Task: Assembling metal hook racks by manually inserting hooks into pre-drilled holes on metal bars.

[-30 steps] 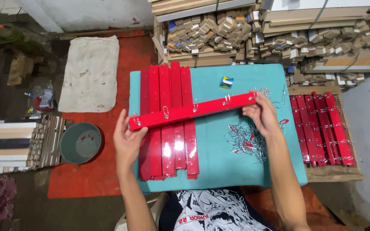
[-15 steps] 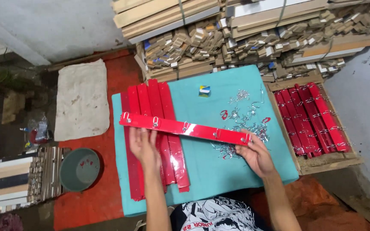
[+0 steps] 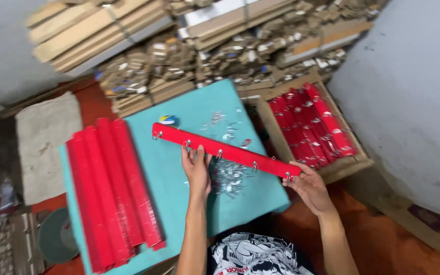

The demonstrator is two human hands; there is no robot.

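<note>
Red hook rail, fitted with metal hooks along its length, is held above the teal worktop. Left hand grips it near mid-length; right hand closes on its far end. Stack of plain red strips remains (several); a crate of finished rails sits right. Compared with half a second ago, the rail has swung toward that crate.

Hooked strip above table; strip stack left on table; crate right; hook pile beneath strip.
</note>
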